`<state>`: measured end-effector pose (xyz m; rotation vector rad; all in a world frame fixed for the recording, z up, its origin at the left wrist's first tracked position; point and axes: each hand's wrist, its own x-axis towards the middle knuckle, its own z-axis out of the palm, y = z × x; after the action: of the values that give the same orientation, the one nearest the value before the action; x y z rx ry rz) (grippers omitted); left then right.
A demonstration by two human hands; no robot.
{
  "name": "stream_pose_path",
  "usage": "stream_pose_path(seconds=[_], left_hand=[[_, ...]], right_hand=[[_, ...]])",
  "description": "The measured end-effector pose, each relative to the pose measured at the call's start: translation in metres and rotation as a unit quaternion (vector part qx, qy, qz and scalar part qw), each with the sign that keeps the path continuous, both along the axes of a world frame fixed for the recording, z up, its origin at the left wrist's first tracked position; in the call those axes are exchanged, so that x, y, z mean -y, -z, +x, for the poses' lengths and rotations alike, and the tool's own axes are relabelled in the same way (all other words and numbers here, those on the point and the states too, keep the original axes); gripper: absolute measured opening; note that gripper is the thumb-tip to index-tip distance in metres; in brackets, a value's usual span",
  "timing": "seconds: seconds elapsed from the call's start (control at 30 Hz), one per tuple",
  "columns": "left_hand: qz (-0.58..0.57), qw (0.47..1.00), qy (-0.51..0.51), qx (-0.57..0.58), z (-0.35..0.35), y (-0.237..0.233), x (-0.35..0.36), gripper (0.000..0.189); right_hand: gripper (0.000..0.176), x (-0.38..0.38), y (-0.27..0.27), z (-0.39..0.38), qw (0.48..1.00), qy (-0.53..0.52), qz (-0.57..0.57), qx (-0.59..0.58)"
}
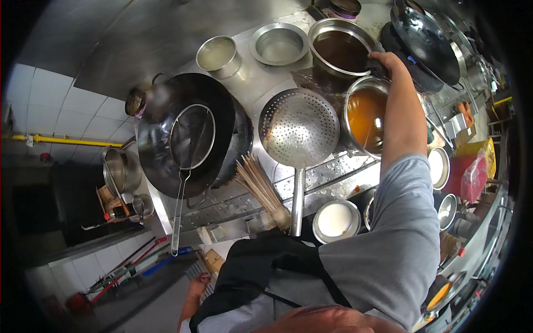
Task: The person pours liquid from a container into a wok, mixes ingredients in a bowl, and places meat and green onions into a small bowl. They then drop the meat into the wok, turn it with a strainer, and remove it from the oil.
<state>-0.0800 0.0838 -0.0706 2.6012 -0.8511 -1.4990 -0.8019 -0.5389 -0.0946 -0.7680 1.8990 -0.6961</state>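
Stretched far forward, my right hand [384, 60] is closed on a dark cloth [376, 68] at the rim of a metal pot [315, 47] of dark brown liquid. Below that forearm stands another pot of amber liquid [365, 119], partly covered by the arm. A large perforated strainer ladle [300, 127] lies to the left, its handle toward me. Low beside my body, my left hand [201, 284] has curled fingers; whatever it may hold cannot be made out.
A black wok [152, 139] with a wire skimmer [192, 136] across it stands left. Bundled sticks [261, 188] lie beside it. Two metal containers, one a pot [217, 55], the other a basin [278, 43], sit behind. Another wok [427, 41] is at back right; a white-filled bowl [336, 220] is near me.
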Motion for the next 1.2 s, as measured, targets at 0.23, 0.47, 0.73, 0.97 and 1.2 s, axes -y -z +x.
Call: stream_pose_path(seconds=[0.23, 0.47, 0.73, 0.97, 1.2], left_hand=[[0.014, 0.998, -0.052, -0.03, 0.032, 0.032, -0.04, 0.035], [-0.077, 0.994, -0.047, 0.057, 0.065, 0.044, -0.039, 0.028], [-0.342, 0.852, -0.351, -0.185, 0.031, 0.0, 0.092, 0.04], [-0.17, 0.851, -0.303, -0.394, 0.002, -0.066, 0.207, 0.04], [-0.18, 0.894, -0.176, -0.371, -0.009, -0.067, 0.21, 0.03]], right_hand=[[0.036, 0.013, 0.025, -0.008, 0.995, -0.043, -0.013, -0.086], [0.04, 0.017, -0.007, 0.021, 0.975, -0.056, -0.088, -0.194], [0.033, 0.047, -0.037, 0.032, 0.977, -0.085, -0.111, -0.161], [0.031, 0.028, -0.131, 0.102, 0.969, -0.147, -0.089, -0.178], [0.031, -0.002, -0.192, 0.186, 0.9, -0.275, -0.233, -0.245]])
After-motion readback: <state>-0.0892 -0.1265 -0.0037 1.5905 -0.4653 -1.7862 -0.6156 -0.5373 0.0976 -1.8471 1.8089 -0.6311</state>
